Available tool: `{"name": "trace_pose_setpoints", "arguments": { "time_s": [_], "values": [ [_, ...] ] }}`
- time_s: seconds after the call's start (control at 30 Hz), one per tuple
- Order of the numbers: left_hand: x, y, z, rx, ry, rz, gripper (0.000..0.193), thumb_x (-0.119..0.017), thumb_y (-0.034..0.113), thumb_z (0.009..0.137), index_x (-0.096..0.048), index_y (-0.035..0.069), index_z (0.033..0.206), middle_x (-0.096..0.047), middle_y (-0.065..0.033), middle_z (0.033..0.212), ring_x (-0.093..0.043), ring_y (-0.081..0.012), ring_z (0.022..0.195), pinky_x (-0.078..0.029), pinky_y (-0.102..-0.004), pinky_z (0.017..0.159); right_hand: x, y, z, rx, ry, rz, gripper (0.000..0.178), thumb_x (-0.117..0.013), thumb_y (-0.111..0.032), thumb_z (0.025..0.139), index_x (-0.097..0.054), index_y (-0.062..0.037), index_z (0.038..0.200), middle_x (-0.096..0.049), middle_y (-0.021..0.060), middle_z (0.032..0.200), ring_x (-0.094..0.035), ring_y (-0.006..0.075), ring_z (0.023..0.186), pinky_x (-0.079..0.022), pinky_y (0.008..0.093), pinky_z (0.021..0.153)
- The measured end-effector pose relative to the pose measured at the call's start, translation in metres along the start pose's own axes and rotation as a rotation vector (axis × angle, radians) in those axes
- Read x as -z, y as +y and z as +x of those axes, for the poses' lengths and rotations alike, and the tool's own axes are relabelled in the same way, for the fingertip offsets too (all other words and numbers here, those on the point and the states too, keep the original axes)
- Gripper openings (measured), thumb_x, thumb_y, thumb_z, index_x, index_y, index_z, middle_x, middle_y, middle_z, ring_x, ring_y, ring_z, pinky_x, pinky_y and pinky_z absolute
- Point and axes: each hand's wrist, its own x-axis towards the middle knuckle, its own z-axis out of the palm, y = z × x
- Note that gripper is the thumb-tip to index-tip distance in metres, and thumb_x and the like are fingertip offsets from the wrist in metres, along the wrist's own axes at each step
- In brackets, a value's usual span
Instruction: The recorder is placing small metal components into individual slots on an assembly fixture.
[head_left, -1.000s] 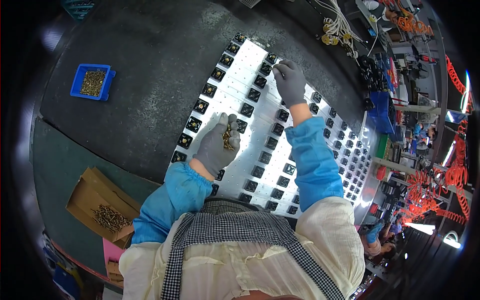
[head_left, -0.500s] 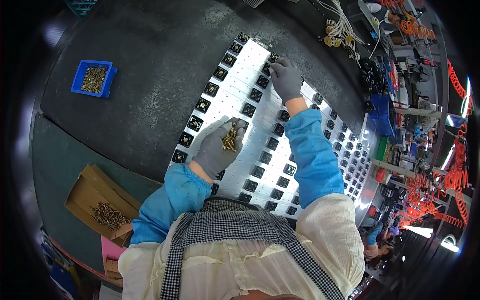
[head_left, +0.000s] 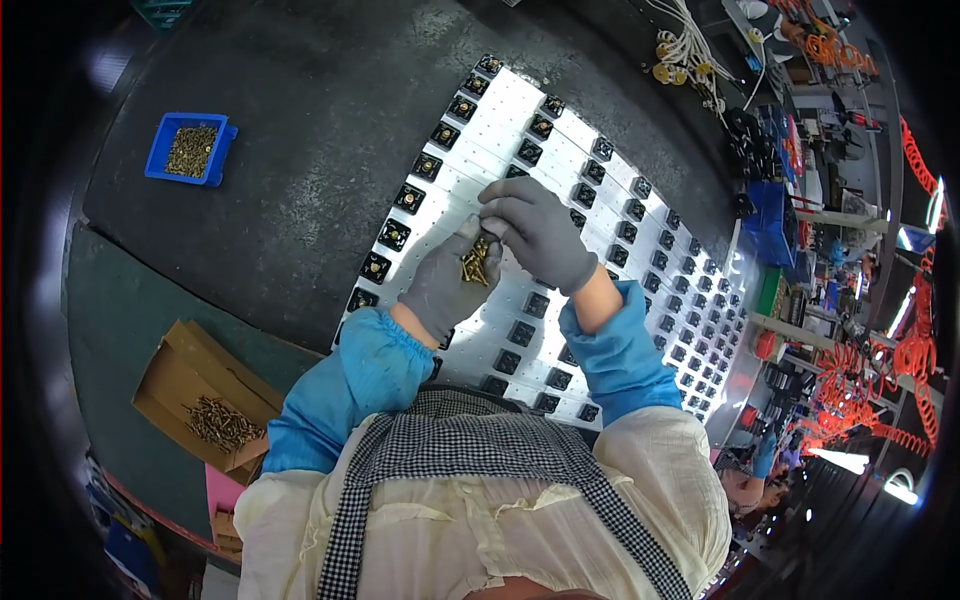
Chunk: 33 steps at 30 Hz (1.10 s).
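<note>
My left hand, in a grey glove, is cupped around a small heap of brass-coloured screws. Curled fingers of my right hand, gloved too, meet the left fingertips just above that heap; what they pinch, if anything, is hidden. Both hands are over silvery-white metal panels laid side by side. Rows of black square parts sit along the panels. Several of the squares at the far left have a brass-coloured spot in the middle.
A blue bin of small brass-coloured pieces stands on the dark table at left. Nearer, an open cardboard box holds longer screws. White cables, blue crates and orange coiled hoses are at right. Another person is at lower right.
My right hand has come back from a black square at the far edge of the panels to the screws in my left hand. The left hand stays cupped, shifted only slightly.
</note>
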Motion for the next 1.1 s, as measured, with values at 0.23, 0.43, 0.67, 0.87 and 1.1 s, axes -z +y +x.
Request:
{"name": "trace_pose_setpoints", "arguments": {
  "time_s": [0.23, 0.43, 0.67, 0.87, 1.1],
  "values": [
    [-0.026, 0.009, -0.012, 0.208, 0.177, -0.266, 0.030, -0.047, 0.013, 0.099, -0.054, 0.000, 0.125, -0.060, -0.0075, 0.107, -0.060, -0.0148, 0.093, -0.055, -0.0238, 0.079, 0.005, 0.095, 0.001, -0.244, 0.402, -0.332, 0.008, -0.065, -0.007, 0.086, -0.067, -0.0050, 0.094, -0.067, 0.0098, 0.107, -0.063, 0.0326, 0.099, -0.052, 0.0412, 0.085],
    [-0.017, 0.014, -0.015, 0.254, 0.158, -0.239, 0.023, -0.046, 0.011, 0.101, -0.055, 0.001, 0.120, -0.060, -0.0088, 0.111, -0.060, -0.0150, 0.092, -0.055, -0.0238, 0.075, -0.014, 0.115, 0.010, -0.223, 0.265, -0.518, 0.009, -0.066, -0.010, 0.085, -0.069, -0.0069, 0.094, -0.067, 0.0073, 0.108, -0.061, 0.0326, 0.101, -0.052, 0.0432, 0.085],
    [-0.016, 0.017, -0.019, 0.238, 0.154, -0.230, 0.024, -0.048, 0.013, 0.103, -0.055, 0.001, 0.122, -0.060, -0.0102, 0.117, -0.060, -0.0151, 0.097, -0.055, -0.0253, 0.079, -0.016, 0.115, 0.014, -0.340, 0.195, -0.544, 0.014, -0.069, -0.014, 0.083, -0.071, -0.0084, 0.096, -0.066, 0.0068, 0.109, -0.061, 0.0317, 0.103, -0.052, 0.0429, 0.086],
    [-0.018, 0.020, -0.023, 0.114, 0.041, -0.153, 0.037, -0.050, 0.012, 0.102, -0.049, 0.000, 0.136, -0.058, -0.0121, 0.126, -0.058, -0.0191, 0.111, -0.053, -0.0290, 0.093, -0.005, 0.064, 0.011, -0.371, 0.335, -0.242, 0.018, -0.073, -0.017, 0.083, -0.071, -0.0084, 0.099, -0.063, 0.0110, 0.120, -0.059, 0.0315, 0.111, -0.051, 0.0415, 0.091],
    [0.001, 0.009, -0.013, -0.068, -0.193, 0.156, 0.033, -0.039, 0.012, 0.105, -0.048, -0.007, 0.131, -0.057, -0.0153, 0.119, -0.060, -0.0209, 0.115, -0.055, -0.0326, 0.100, 0.000, -0.013, -0.003, -0.047, -0.102, -0.134, 0.022, -0.067, -0.012, 0.086, -0.070, -0.0083, 0.108, -0.060, 0.0089, 0.127, -0.055, 0.0321, 0.118, -0.047, 0.0415, 0.098]
  ]
}}
